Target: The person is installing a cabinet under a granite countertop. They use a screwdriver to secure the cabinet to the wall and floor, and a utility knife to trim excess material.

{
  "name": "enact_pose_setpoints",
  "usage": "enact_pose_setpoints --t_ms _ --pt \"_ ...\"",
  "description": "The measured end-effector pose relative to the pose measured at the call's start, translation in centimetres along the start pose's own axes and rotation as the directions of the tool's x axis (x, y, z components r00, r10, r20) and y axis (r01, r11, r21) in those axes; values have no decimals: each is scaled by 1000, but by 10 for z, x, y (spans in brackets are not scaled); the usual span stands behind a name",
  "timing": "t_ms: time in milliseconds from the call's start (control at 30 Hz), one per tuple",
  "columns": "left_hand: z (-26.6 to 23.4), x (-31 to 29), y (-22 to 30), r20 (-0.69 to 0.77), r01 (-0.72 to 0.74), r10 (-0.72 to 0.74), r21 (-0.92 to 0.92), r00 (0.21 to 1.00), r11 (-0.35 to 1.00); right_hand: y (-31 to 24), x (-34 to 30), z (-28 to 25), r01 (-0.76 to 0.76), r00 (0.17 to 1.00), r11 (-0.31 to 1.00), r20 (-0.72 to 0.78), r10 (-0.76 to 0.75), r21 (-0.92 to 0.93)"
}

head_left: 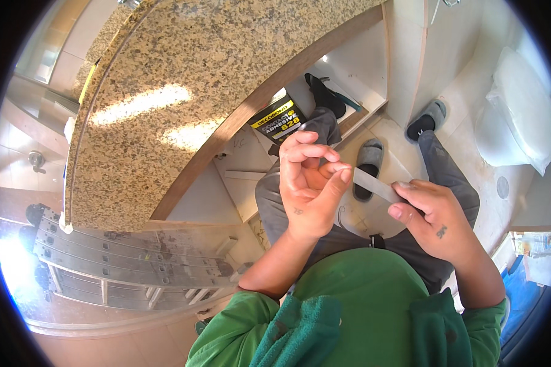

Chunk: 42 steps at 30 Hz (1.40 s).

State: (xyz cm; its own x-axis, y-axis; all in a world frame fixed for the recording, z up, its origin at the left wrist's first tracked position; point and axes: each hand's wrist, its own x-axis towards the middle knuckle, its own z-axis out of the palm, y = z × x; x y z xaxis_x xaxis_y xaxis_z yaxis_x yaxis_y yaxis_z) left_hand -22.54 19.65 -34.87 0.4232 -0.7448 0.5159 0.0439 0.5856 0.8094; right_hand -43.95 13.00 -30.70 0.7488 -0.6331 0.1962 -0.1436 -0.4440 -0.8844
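Observation:
A narrow, flat, whitish strip [375,185] slants between my two hands above my lap. At its upper left end, the thumb and index finger of my left hand [312,186] are pinched together; the other fingers curl loosely. My right hand [435,214] grips the lower right end between thumb and fingers. What the strip is made of I cannot tell. Beyond my left hand, a black and yellow adhesive can [279,119] stands inside the open cabinet [223,189].
A speckled granite countertop [165,104] overhangs the cabinet on the left. Below it lies a metal ladder [122,257]. One grey slipper [368,168] rests on the tiles between my legs. My one foot is inside the cabinet. A white plastic-wrapped object [510,116] stands at right.

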Motion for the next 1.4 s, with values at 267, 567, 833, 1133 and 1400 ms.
enact_pose_setpoints --t_ms 267,567,833,1133,1400 --pt "1 1 -2 15 -28 27 16 1000 999 0 3 1 12 1000 1000 -8 -11 9" --pt "1 0 -3 18 -36 35 19 999 999 -5 6 -1 -13 1000 1000 29 13 26" --pt "1 -1 -4 18 -39 38 45 999 998 -3 5 1 21 1000 1000 20 -20 -9" --pt "1 0 -3 23 -58 56 84 998 995 -1 8 -3 -92 990 993 110 85 69" --pt "2 1 -4 47 -124 118 162 992 979 -1 6 -2 -198 974 968 142 177 151"
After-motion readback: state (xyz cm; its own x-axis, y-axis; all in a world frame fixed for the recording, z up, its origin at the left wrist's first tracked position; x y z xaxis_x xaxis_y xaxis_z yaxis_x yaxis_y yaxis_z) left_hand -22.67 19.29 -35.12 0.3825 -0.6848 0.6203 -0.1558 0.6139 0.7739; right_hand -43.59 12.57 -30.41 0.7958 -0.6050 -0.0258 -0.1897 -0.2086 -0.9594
